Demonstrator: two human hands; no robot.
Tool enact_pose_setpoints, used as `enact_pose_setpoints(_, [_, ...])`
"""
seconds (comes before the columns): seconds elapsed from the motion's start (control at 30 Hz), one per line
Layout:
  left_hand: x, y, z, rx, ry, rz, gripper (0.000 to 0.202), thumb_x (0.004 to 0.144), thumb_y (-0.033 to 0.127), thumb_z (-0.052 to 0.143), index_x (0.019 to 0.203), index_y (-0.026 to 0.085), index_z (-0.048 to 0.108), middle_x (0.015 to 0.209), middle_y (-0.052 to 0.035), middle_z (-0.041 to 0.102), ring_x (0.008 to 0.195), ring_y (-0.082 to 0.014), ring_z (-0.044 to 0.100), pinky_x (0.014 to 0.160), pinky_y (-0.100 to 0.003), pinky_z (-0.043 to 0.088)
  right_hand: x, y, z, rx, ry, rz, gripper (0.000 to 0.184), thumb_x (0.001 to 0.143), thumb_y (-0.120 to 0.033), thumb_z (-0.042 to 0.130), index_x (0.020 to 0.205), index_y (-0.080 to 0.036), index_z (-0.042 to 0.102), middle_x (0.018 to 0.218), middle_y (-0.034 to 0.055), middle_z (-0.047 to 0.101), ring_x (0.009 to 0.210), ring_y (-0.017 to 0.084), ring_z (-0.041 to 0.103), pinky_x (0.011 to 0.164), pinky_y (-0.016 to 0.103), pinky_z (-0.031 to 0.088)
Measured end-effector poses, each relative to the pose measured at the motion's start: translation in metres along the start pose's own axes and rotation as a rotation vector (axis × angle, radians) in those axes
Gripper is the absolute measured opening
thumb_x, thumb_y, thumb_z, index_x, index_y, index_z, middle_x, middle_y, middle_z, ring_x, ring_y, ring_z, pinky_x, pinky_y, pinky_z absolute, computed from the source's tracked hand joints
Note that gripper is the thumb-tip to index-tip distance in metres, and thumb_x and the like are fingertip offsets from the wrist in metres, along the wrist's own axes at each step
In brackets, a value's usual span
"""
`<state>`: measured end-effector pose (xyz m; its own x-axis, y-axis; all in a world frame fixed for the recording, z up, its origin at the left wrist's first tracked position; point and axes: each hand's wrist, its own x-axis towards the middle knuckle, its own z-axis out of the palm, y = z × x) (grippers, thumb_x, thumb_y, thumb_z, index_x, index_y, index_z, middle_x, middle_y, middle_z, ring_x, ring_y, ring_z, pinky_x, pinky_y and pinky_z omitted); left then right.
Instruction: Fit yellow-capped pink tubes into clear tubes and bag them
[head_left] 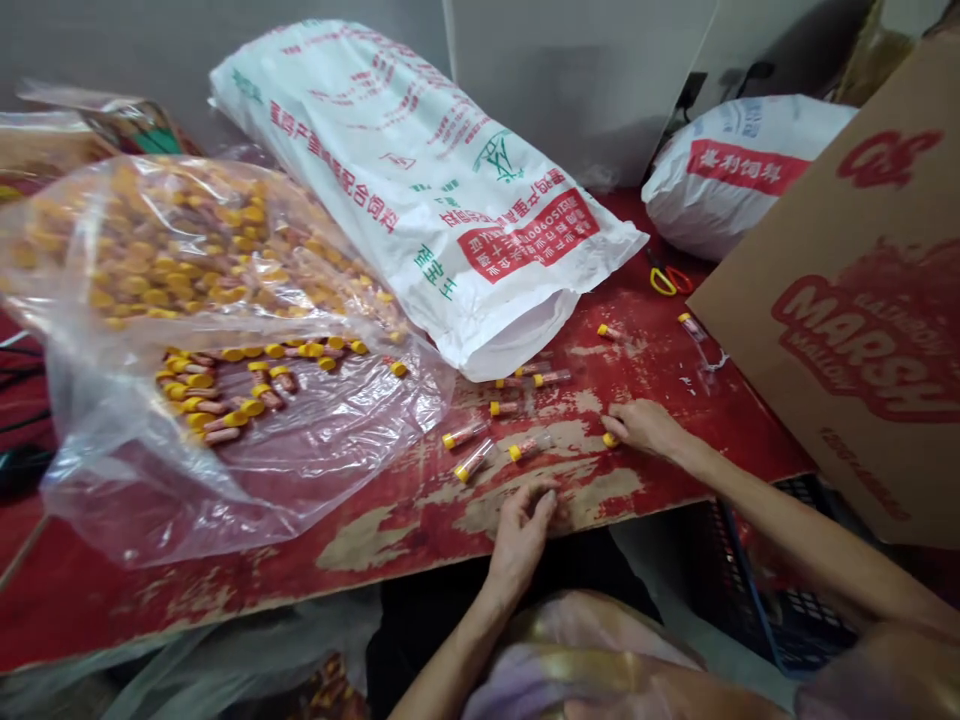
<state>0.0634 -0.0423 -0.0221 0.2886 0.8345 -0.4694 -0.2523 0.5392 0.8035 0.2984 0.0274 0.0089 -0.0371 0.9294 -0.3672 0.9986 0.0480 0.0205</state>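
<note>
My right hand (646, 428) is over the right part of the red table, its fingers closed on a small clear tube with a yellow cap (611, 440); most of that tube is hidden. Close to the table's front edge, my left hand (525, 522) rests with loosely bent fingers and the thumb a little apart, and nothing shows in it. Several similar tubes with pinkish contents lie between and beyond my hands, among them one tube (475, 460) near the left hand and another tube (529, 447) between the two.
A large clear plastic bag (300, 480) full of yellow-capped tubes covers the table's left side. A white printed sack (420, 190) lies behind, its mouth facing me. Scissors (670, 280), another white sack (742, 165) and a cardboard box (847, 250) are at right. Below stands a dark crate (772, 630).
</note>
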Motion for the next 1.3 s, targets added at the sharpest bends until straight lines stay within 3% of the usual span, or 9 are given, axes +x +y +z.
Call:
enact_pose_setpoints(0.2, [-0.011,-0.003,0.007,-0.422,-0.062,-0.025,0.037,0.072,0.036,0.073,0.101,0.015,0.063,0.099,-0.0094,0.066,0.087,-0.0173,0.063,0.075,-0.027,0.049,-0.051,-0.063,0.037,0.548,0.356,-0.308,0.026,0.094,-0.034,0.037,0.092,-0.019,0.059,0.083,0.0036,0.066,0.075,0.014,0.061,0.069,0.024,0.043])
enact_pose_setpoints(0.3, [-0.012,0.0,0.003,-0.577,0.049,0.009,0.034,0.067,0.032,0.077,0.094,0.015,0.063,0.088,-0.0057,0.067,0.075,-0.0142,0.063,0.068,-0.024,0.049,-0.057,-0.096,0.036,0.573,0.486,-0.59,0.022,0.092,-0.032,0.044,0.1,-0.018,0.059,0.097,0.0072,0.064,0.09,0.017,0.058,0.079,0.028,0.044])
enact_pose_setpoints(0.4, [-0.015,0.003,-0.006,-0.611,0.155,0.008,0.035,0.064,0.031,0.079,0.09,0.015,0.061,0.076,-0.0016,0.066,0.058,-0.0106,0.059,0.057,-0.024,0.049,-0.032,-0.103,0.026,0.406,0.581,-0.551,0.029,0.09,-0.027,0.044,0.113,-0.015,0.057,0.112,0.0133,0.057,0.103,0.022,0.051,0.088,0.035,0.041])
enact_pose_setpoints(0.53, [-0.023,0.005,-0.015,-0.563,0.17,0.013,0.041,0.063,0.03,0.08,0.093,0.016,0.057,0.07,0.0025,0.063,0.04,-0.0043,0.045,0.039,-0.018,0.038,0.004,-0.095,0.017,0.071,0.446,-0.556,0.03,0.091,-0.03,0.044,0.112,-0.014,0.059,0.123,0.0173,0.053,0.11,0.028,0.047,0.094,0.044,0.034])
enact_pose_setpoints(0.7, [-0.029,0.006,-0.016,-0.51,0.157,-0.06,0.05,0.053,0.026,0.084,0.094,0.014,0.057,0.069,0.0033,0.063,0.038,-0.0015,0.041,0.033,-0.013,0.032,0.001,-0.086,-0.012,0.01,0.186,-0.485,0.033,0.094,-0.032,0.036,0.096,-0.015,0.065,0.09,0.0106,0.068,0.082,0.019,0.061,0.075,0.029,0.039])
enact_pose_setpoints(0.87, [-0.027,0.004,-0.013,-0.465,0.114,-0.134,0.047,0.05,0.018,0.083,0.09,0.012,0.059,0.073,-0.0005,0.067,0.034,0.0003,0.039,0.031,-0.013,0.032,-0.003,-0.085,-0.027,-0.103,0.043,-0.346,0.03,0.085,-0.024,0.046,0.074,-0.01,0.07,0.076,0.0184,0.07,0.075,0.024,0.065,0.07,0.031,0.039])
enact_pose_setpoints(1.1, [-0.017,0.011,-0.004,-0.542,0.091,-0.202,0.03,0.059,0.005,0.072,0.086,0.011,0.062,0.08,-0.0088,0.07,0.066,-0.0169,0.067,0.061,-0.027,0.057,0.008,-0.086,-0.013,-0.034,0.018,-0.372,0.024,0.083,-0.019,0.048,0.077,-0.012,0.07,0.078,0.0142,0.071,0.073,0.021,0.065,0.064,0.027,0.04])
enact_pose_setpoints(1.2, [-0.011,0.014,-0.001,-0.647,0.078,-0.203,0.025,0.065,0.005,0.067,0.089,0.011,0.062,0.094,-0.014,0.07,0.09,-0.0254,0.068,0.08,-0.039,0.056,-0.007,-0.087,-0.003,0.053,0.115,-0.346,0.032,0.092,-0.025,0.039,0.085,-0.013,0.068,0.079,0.0113,0.069,0.071,0.018,0.063,0.063,0.025,0.039])
enact_pose_setpoints(1.3, [-0.004,0.015,-0.001,-0.751,0.093,-0.186,0.022,0.071,0.004,0.061,0.091,0.013,0.064,0.096,-0.0117,0.07,0.09,-0.0226,0.068,0.082,-0.038,0.055,-0.029,-0.098,0.017,0.205,0.29,-0.435,0.031,0.095,-0.028,0.035,0.095,-0.015,0.063,0.085,0.0078,0.068,0.075,0.016,0.06,0.067,0.025,0.04])
